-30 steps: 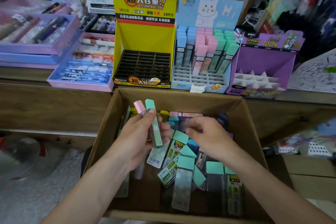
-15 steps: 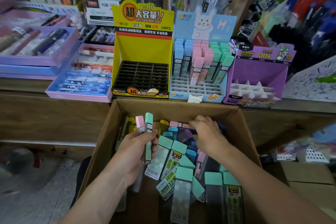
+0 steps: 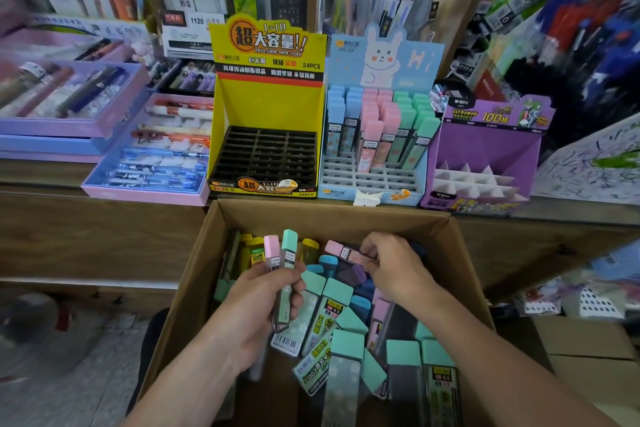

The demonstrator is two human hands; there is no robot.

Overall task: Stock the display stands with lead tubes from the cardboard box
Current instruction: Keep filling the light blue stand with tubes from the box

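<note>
An open cardboard box (image 3: 460, 253) below the counter holds several lead tubes (image 3: 343, 350) with teal, pink, blue, purple and yellow caps. My left hand (image 3: 263, 302) is closed around two upright tubes, one pink-capped (image 3: 271, 248) and one teal-capped (image 3: 288, 246). At the back of the box, my right hand (image 3: 394, 267) pinches a pink-capped tube (image 3: 341, 250) that lies flat. On the counter stand three display stands: a yellow one (image 3: 268, 107) with empty black slots, a blue rabbit one (image 3: 375, 121) partly filled, and a purple one (image 3: 485, 149) with empty white dividers.
Pink and purple pen trays (image 3: 152, 149) sit left of the stands on the wooden counter (image 3: 86, 218). Packed stationery shelves rise behind. A scribbled test sheet (image 3: 595, 163) lies at the right, and more cardboard boxes (image 3: 588, 357) stand on the floor at the right.
My right hand moved to the back of the box and closed on the flat pink-capped tube. My left hand stayed put with its two tubes. The camera tilted upward a little.
</note>
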